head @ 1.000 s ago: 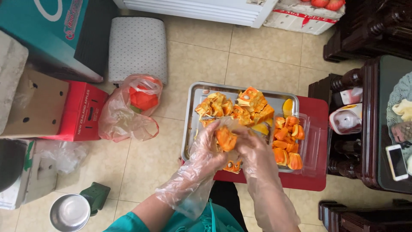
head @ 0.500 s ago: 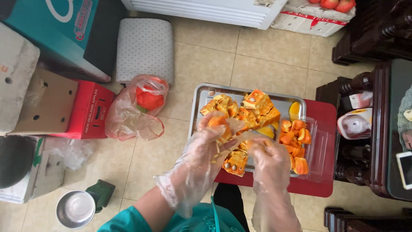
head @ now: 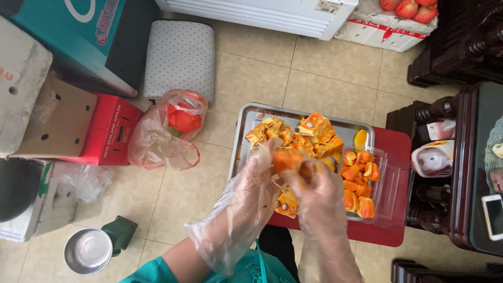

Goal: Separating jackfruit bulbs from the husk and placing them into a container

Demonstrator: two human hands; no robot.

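1. While both hands work over the tray, far left holds a white foam box (head: 21, 89), a brown cardboard flap and a red carton (head: 112, 131) on the tiled floor (head: 194, 194).
2. Bottom left: round steel bowl (head: 87, 250), just beside a dark green object (head: 120, 233).
3. Clear plastic bag (head: 165, 136) lies on the floor beside the red carton, with orange fruit scraps inside; a dotted grey cushion (head: 181, 57) sits behind it.
4. Left hand (head: 257, 183), in a loose clear plastic glove, has fingers curled and clamped on an orange fruit piece (head: 287, 157), held above the tray.
5. Metal tray (head: 251, 118) sits on a low red stool (head: 390, 230); chunks of orange-yellow fruit (head: 309, 131) with seeds are piled in it.
6. Right hand (head: 319, 191), also gloved, touches the same fruit piece from the other side; fingers bent in around it, exact grip blurred by the glove.
7. Clear plastic container (head: 390, 194) rests at the tray's right end, holding peeled orange fruit pods (head: 359, 183).
8. Right edge: dark wooden furniture (head: 461, 173), with a phone (head: 492, 215) on its glass top.
9. Top right: white box holding red apples (head: 414, 8).
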